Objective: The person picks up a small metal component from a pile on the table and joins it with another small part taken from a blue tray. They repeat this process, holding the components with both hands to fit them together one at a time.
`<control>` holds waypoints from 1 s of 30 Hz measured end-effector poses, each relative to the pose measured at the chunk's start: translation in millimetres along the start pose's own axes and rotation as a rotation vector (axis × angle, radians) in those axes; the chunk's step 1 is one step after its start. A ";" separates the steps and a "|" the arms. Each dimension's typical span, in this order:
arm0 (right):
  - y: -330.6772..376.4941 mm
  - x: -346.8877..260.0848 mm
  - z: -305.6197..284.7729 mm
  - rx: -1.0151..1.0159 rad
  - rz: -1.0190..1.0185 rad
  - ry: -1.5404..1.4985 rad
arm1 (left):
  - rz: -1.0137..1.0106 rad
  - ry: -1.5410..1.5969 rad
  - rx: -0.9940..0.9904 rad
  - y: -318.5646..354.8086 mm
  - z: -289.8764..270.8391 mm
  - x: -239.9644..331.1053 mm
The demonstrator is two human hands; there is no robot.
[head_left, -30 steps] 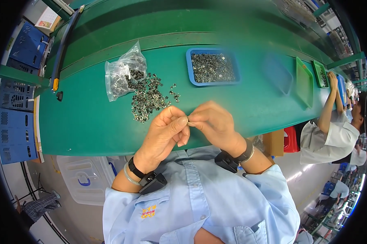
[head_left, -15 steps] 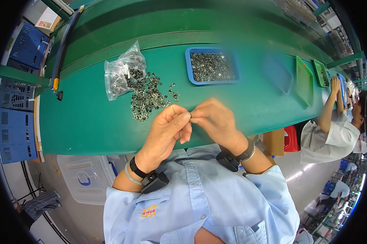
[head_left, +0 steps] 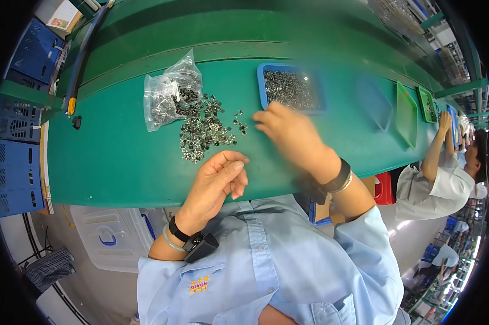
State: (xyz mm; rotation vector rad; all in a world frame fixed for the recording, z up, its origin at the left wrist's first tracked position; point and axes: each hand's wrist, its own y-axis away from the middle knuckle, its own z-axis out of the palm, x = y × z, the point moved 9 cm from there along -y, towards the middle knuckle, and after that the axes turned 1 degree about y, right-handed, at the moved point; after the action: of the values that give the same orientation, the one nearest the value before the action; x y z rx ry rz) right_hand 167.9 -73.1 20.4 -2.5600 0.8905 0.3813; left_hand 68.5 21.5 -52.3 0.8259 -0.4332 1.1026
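My left hand (head_left: pixel 214 184) is over the near part of the green bench, its thumb against the curled index finger. Whatever is in that pinch, if anything, is too small to make out. To its upper right, my right hand (head_left: pixel 293 132) reaches out near the close side of a blue tray (head_left: pixel 262 89); motion smears its fingers. Many tiny dark bits fill the tray. Beyond my left hand lies a loose heap of small black and silver metal parts (head_left: pixel 204 132), spilling from a clear plastic bag (head_left: pixel 160 105). A few loose parts (head_left: pixel 240 123) sit between the heap and my right hand.
Pale blue and green trays (head_left: pixel 407 116) lie along the bench to the right, where a co-worker (head_left: pixel 434 179) sits. Blue crates (head_left: pixel 19 176) stand at the left. Below the bench edge is a clear lidded box (head_left: pixel 106 238). A green ledge (head_left: pixel 228 51) runs along the back.
My hands, fingertips together before, have parted. The right hand has moved up and away toward the blue tray; the left has stayed near its place, still pinched.
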 end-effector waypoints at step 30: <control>24.4 -28.6 -28.0 0.170 -0.029 -0.398 | 0.083 0.020 -0.019 -13.8 15.9 6.3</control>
State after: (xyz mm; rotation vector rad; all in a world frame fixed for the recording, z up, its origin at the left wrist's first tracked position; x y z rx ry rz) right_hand 134.1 -88.2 49.0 -2.2285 0.7029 0.7406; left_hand 84.9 10.3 -43.0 0.7853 -0.4641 1.1812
